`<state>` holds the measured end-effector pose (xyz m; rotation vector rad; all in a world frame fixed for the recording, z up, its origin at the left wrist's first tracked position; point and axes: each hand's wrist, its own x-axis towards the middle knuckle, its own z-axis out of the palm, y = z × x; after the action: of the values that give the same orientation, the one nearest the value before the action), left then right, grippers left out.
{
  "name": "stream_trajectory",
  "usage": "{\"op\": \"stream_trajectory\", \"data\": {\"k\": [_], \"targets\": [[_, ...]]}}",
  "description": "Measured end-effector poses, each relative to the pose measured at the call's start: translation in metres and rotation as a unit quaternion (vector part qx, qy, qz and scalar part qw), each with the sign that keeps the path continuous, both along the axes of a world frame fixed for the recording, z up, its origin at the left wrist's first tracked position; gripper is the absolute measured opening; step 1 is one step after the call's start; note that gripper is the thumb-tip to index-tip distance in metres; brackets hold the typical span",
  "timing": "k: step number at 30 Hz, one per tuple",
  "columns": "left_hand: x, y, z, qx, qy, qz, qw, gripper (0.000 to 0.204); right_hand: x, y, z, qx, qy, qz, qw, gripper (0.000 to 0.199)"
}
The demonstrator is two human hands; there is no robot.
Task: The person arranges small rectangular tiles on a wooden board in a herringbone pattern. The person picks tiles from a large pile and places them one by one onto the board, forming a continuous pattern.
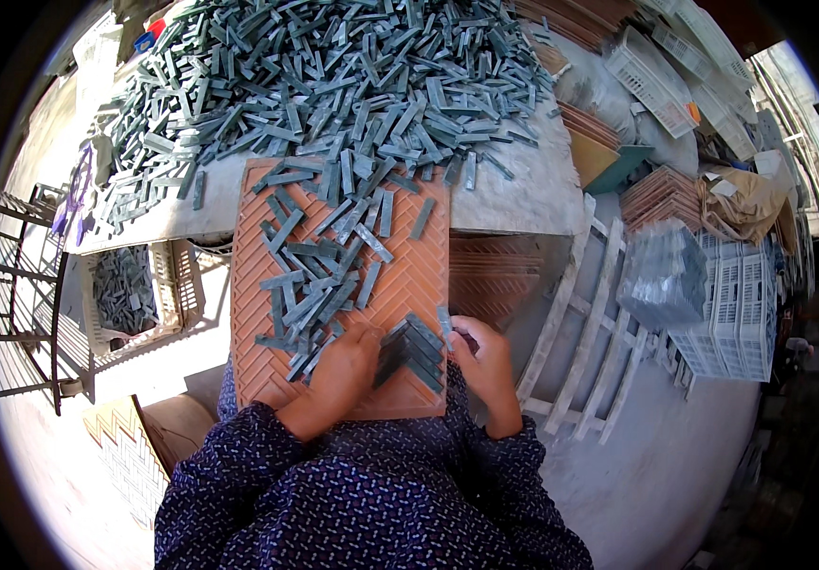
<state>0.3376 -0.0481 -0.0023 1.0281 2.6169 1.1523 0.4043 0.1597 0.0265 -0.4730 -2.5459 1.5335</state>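
An orange tray point(395, 275) with herringbone grooves leans from the table edge onto my lap. Loose grey-green stone strips point(319, 266) are heaped down its middle. Near its lower right corner, several strips lie side by side in the grooves as a set block point(411, 353). My right hand point(487, 366) pinches a single stone strip point(445, 328) between thumb and fingers, at the tray's right edge just beside that block. My left hand point(345, 369) rests over the lower tray between the loose strips and the block. Its fingers are curled, their tips hidden.
A big pile of strips point(333, 76) covers the pale table point(533, 180) ahead. At left stand a crate of strips point(124, 290) and a dark metal rack point(25, 285). On the right are a wooden pallet point(585, 323), white plastic crates point(727, 313) and stacked orange trays point(661, 199).
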Motion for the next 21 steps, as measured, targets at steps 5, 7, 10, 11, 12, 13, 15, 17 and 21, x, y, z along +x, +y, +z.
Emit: {"op": "stream_trajectory", "data": {"k": [5, 7, 10, 11, 12, 13, 15, 17, 21], "targets": [[0.004, 0.008, 0.013, -0.015, -0.058, 0.042, 0.997, 0.024, -0.003, 0.000, -0.006, -0.022, -0.029, -0.006, 0.999, 0.017], [0.003, 0.009, 0.015, -0.010, -0.065, 0.047, 0.997, 0.025, -0.003, 0.003, -0.013, -0.007, 0.001, -0.001, 1.000, 0.017], [0.002, 0.007, 0.011, -0.014, -0.069, 0.042, 0.997, 0.026, -0.006, 0.002, -0.012, -0.003, -0.005, -0.005, 1.000, 0.017], [0.002, 0.008, 0.011, -0.023, -0.071, 0.045, 0.996, 0.026, -0.008, 0.002, -0.010, 0.024, 0.011, 0.009, 1.000, 0.017], [0.001, 0.008, 0.010, -0.032, -0.072, 0.048, 0.996, 0.027, -0.010, 0.002, -0.004, 0.051, 0.027, 0.023, 0.998, 0.018], [0.001, 0.008, 0.009, -0.040, -0.058, 0.049, 0.996, 0.026, -0.012, 0.002, -0.001, 0.078, 0.043, 0.038, 0.995, 0.018], [0.001, 0.008, 0.008, -0.057, -0.030, 0.053, 0.997, 0.025, -0.016, -0.001, -0.001, 0.071, 0.033, 0.040, 0.996, 0.018], [0.004, 0.010, 0.005, -0.062, 0.040, 0.043, 0.996, 0.028, -0.019, -0.004, -0.003, 0.085, 0.034, 0.045, 0.995, 0.017], [0.008, 0.010, 0.006, -0.100, 0.093, 0.019, 0.990, 0.032, -0.021, -0.014, -0.005, 0.151, 0.069, 0.040, 0.985, 0.016]]}}
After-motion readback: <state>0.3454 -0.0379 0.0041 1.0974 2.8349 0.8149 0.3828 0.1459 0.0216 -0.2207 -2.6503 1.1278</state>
